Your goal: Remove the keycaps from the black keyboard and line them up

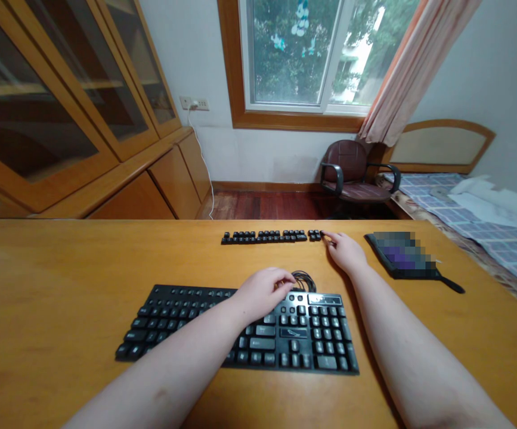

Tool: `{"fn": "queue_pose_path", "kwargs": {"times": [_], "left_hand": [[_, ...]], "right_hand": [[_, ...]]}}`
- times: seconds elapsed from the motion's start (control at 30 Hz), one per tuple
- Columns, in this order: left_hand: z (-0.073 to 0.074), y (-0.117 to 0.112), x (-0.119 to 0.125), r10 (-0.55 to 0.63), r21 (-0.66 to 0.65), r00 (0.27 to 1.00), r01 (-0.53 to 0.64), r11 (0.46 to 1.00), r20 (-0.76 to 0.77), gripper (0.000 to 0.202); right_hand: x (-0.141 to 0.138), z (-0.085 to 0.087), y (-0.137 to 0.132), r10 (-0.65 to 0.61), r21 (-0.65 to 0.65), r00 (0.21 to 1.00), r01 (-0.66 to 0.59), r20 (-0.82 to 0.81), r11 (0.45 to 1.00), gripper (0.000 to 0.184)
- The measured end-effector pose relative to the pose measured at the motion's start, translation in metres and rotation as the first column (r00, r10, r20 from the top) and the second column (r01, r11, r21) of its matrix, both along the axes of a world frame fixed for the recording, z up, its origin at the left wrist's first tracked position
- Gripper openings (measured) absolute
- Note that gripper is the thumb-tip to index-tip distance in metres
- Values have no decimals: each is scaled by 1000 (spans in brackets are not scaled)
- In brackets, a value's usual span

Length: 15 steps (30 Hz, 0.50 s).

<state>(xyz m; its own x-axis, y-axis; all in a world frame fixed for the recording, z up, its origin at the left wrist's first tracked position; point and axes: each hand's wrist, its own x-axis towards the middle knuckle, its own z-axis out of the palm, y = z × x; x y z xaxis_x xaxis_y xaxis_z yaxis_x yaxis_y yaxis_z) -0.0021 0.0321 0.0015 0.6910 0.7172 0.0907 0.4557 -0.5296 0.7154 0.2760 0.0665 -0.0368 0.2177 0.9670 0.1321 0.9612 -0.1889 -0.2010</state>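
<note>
Keycaps, blocky black rows, left hand loosely spread, right hand touching, grip unclear

2 hands, 1 keyboard, 2 rows of loose keycaps, 1 coiled cable, 1 pouch, 1 bench, 1 chair.

Daylight entered through the window, producing moderate, diffuse illumination. Glare appeared on the upper right section of the keyboard. Shadow bordered the right forearm. Wide-angle distortion slanted the cabinet. Most key legends were unresolved; mosaic pixelation obscured the pouch.
</note>
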Motion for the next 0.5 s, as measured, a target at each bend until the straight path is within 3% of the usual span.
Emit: {"fn": "queue_pose_path", "kwargs": {"times": [0.5], "left_hand": [[5, -1, 0, 7, -11, 1000, -7, 1000, -14, 22]], "right_hand": [[-2, 3, 0, 12, -15, 1000, -12, -12, 1000, 41]]}}
